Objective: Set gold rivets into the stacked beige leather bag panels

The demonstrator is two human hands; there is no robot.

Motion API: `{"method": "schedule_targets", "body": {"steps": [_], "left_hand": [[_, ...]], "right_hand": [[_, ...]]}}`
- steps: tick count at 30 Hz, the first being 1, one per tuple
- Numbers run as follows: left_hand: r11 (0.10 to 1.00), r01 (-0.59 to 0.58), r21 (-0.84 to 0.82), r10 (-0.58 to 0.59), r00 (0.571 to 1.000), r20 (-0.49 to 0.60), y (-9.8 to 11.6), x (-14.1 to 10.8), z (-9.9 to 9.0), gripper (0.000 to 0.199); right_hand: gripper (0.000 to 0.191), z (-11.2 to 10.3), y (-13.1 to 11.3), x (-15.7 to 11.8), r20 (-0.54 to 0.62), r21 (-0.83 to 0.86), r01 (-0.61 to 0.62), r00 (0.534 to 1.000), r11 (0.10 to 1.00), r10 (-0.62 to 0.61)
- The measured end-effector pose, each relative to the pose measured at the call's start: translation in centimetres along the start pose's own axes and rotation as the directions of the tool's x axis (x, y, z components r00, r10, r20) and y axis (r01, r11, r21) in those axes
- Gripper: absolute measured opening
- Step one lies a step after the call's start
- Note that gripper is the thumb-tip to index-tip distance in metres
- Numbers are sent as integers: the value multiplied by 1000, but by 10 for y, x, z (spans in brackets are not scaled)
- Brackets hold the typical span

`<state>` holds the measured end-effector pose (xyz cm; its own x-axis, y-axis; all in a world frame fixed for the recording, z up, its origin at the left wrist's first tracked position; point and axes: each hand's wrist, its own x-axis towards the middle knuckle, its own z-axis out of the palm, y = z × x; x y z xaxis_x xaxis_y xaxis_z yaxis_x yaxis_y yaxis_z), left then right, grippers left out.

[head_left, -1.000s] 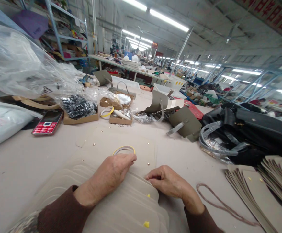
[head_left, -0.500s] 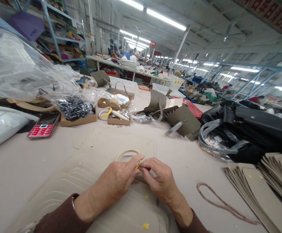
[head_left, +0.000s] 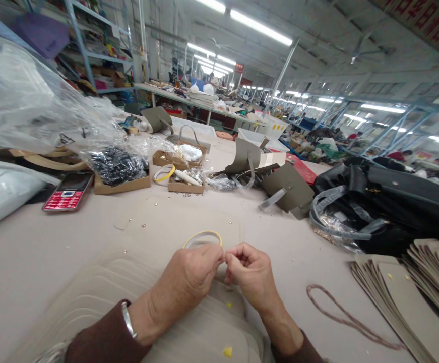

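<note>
My left hand [head_left: 189,275] is closed on a narrow roll of tape [head_left: 204,233] with a yellow edge, whose ring shows behind the knuckles. Thumb and fingers of my right hand [head_left: 253,277] are pinched together right beside the left fingertips; what lies in that pinch is too small or hidden to make out. Both hands are over a fanned stack of beige panels [head_left: 102,297] with small metal studs near their far ends. Small yellow pieces [head_left: 227,351] stick to the panels nearest me.
Farther back stand a second yellow-edged tape roll [head_left: 164,173], a small cardboard box [head_left: 186,187] and a box of black parts [head_left: 121,166]. A red-keyed phone [head_left: 68,192] lies left. At right are a brown cord [head_left: 340,312], beige strips [head_left: 404,287] and a black bag [head_left: 389,201].
My left hand has rolled over, so its back now covers the near side of the tape roll. The right fingers have curled in and stay close to the left ones.
</note>
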<state>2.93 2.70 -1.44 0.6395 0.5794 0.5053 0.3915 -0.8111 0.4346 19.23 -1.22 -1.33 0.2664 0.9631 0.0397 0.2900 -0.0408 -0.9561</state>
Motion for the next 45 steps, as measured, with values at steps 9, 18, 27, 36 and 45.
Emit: {"method": "schedule_targets", "body": {"steps": [9, 18, 27, 36, 45], "left_hand": [[924, 94, 372, -224, 919, 324, -3, 8, -3, 15], [911, 132, 390, -300, 863, 407, -2, 10, -1, 23], [922, 125, 366, -274, 879, 391, -4, 6, 0, 23], [934, 127, 333, -254, 894, 371, -7, 2, 2, 18], [977, 107, 183, -152, 955, 256, -12, 1, -5, 16]], "right_hand": [[28, -26, 32, 25, 104, 19, -302, 949, 953, 299], [19, -17, 29, 20, 84, -256, -197, 971, 946, 225], [23, -16, 32, 15, 11, -290, -138, 989, 947, 147], [24, -17, 31, 6, 44, -378, 1, 999, 926, 17], [20, -21, 21, 8, 223, -459, 95, 975, 883, 11]]}}
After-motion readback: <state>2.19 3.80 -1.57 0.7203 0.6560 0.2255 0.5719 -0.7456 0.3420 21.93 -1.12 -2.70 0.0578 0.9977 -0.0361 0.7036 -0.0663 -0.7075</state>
